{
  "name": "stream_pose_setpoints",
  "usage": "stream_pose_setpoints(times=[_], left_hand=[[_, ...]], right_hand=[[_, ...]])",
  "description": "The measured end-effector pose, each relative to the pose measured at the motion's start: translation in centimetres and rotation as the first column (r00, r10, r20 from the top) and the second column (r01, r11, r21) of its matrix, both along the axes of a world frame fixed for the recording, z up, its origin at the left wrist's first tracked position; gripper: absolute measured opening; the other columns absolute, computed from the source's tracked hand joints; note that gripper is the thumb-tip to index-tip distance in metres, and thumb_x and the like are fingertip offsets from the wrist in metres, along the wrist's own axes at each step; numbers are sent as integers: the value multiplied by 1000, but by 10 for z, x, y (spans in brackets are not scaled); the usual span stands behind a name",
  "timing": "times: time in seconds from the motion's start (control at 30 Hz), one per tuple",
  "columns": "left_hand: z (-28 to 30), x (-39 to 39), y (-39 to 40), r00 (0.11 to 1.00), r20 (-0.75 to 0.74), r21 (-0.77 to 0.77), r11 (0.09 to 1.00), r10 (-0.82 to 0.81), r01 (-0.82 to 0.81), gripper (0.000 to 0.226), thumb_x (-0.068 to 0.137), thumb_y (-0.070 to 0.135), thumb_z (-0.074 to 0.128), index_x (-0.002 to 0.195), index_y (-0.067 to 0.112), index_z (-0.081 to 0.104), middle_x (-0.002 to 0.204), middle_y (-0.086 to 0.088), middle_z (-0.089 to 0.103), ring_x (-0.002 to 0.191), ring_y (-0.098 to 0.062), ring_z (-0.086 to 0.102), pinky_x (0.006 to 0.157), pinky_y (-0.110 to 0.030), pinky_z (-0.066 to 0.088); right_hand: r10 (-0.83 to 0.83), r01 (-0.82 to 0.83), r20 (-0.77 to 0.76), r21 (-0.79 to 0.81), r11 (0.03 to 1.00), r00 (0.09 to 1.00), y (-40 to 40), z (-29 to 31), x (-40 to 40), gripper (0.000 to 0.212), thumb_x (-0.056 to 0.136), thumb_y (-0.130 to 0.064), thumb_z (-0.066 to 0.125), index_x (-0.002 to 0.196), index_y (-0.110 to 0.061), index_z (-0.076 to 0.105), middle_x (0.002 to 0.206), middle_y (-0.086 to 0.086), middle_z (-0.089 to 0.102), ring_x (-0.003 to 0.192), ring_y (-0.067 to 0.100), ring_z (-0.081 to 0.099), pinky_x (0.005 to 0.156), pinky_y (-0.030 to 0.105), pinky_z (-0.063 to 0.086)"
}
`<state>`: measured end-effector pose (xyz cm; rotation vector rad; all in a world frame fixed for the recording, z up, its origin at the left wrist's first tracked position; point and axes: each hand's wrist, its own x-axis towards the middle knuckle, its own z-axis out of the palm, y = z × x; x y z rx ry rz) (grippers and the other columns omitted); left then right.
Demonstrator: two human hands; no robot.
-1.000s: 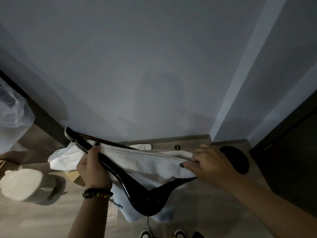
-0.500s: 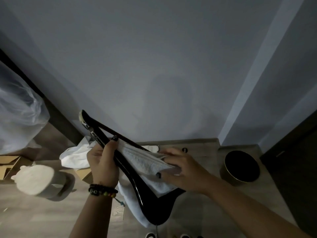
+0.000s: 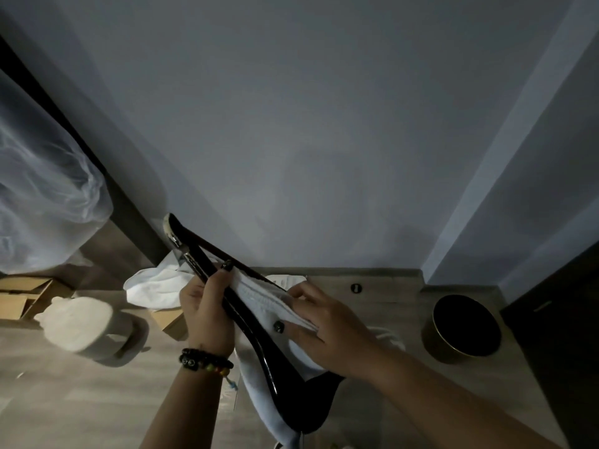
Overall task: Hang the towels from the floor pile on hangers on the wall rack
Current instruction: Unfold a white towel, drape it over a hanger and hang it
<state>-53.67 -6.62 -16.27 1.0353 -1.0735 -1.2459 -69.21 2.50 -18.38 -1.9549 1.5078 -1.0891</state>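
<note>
Far left: clear plastic bag hanging, cardboard boxes on the floor under it. Next to them a pale stool on the wood floor.

Left hand: fingers curled round the hanger arm, thumb on top of it, bead bracelet on the wrist. Hanger is black, glossy, tilted: one end points up-left toward the wall, its wide middle sits low, nearest the camera.

Towel, white, is threaded over the hanger's bar, between both hands. One end bunches out left of the left hand, the rest hangs below the hanger. More white cloth lies on the floor behind it by the baseboard; can't tell if it's another towel.

Right hand: pinching the folded towel edge, thumb under, fingers on top, pressed against the hanger.

Right: round dark bin on the floor near the corner, well apart from the hands. Dark door at far right.
</note>
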Motion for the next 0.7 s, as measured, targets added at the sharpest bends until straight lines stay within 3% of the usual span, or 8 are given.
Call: stream_pose_setpoints(times=[0.17, 0.27, 0.4, 0.5, 0.57, 0.7], left_hand=[[-4, -1, 0, 997, 11, 19, 997, -74, 74, 40, 64, 42, 62, 70, 3, 55, 73, -14, 48, 70, -26, 44, 59, -30, 38], [-2, -3, -3, 987, 75, 68, 988, -145, 140, 43, 67, 47, 60, 77, 5, 58, 81, -13, 53, 75, -23, 50, 68, -33, 41], [-14, -4, -11, 949, 160, 197, 951, -271, 238, 31, 93, 39, 51, 90, 9, 58, 88, -12, 56, 85, -22, 53, 79, -35, 43], [-26, -6, -9, 937, 236, 225, 952, -259, 207, 38, 88, 47, 49, 82, 11, 58, 84, -13, 54, 81, -21, 52, 76, -37, 43], [-32, -10, -5, 927, 324, 166, 976, -191, 143, 43, 86, 44, 48, 73, 3, 53, 78, -11, 48, 74, -20, 48, 69, -37, 41], [-36, -20, 3, 881, 456, 194, 980, -127, 42, 32, 101, 29, 41, 77, 13, 54, 77, 0, 57, 75, -20, 53, 64, -32, 38]], right_hand=[[-27, 26, -29, -11, 1000, 999, 2, 1, 3, 6, 93, -31, 43, 94, -27, 48, 92, 0, 51, 79, 28, 59, 66, 46, 50], [-53, 52, -52, -18, 998, 997, 1, 7, -1, 11, 92, -30, 45, 101, -27, 50, 96, 4, 58, 84, 30, 61, 69, 45, 51], [-79, 81, -50, 55, 995, 996, 2, 16, -10, 19, 94, -27, 47, 111, -30, 53, 105, 0, 63, 94, 22, 62, 79, 40, 51], [-123, 123, -6, 141, 982, 992, 3, 21, -14, 37, 94, -19, 53, 130, -30, 50, 116, -10, 63, 106, 6, 58, 89, 22, 45], [-176, 178, -28, 239, 955, 984, 2, 24, -15, 44, 95, -24, 54, 138, -28, 42, 102, -14, 62, 96, 6, 56, 83, 21, 42], [-239, 269, -136, 283, 921, 961, -4, 33, -17, 25, 96, -31, 53, 117, -19, 58, 99, -5, 67, 96, 17, 60, 79, 29, 44]])
